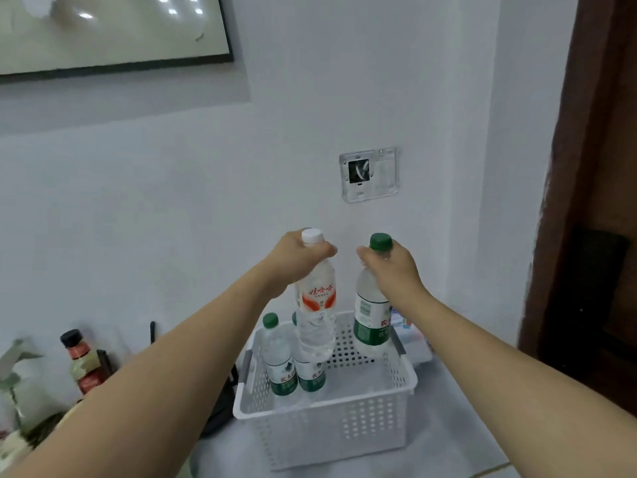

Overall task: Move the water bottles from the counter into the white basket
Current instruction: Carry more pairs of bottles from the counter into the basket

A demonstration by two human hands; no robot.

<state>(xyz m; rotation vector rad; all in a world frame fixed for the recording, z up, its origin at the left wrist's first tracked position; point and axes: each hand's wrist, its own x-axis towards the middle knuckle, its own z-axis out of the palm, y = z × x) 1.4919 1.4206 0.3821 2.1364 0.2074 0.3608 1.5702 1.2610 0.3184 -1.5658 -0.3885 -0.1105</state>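
We extend both bare forearms forward from the lower corners of the view, converging toward the centre. Our left hand [296, 251] is raised at the end of the left arm, palm turned down, with fingers and thumb curled round the neck of the white-capped bottle [315, 305] just below its cap. Our right hand [393, 267] sits at nearly the same height (slightly lower), fingers curled round the neck of the green-capped bottle [370, 315] beneath its cap. The two hands are near each other but apart, thumbs pointing inward. Both wrists are bent slightly downward, and both elbows lie outside the view.
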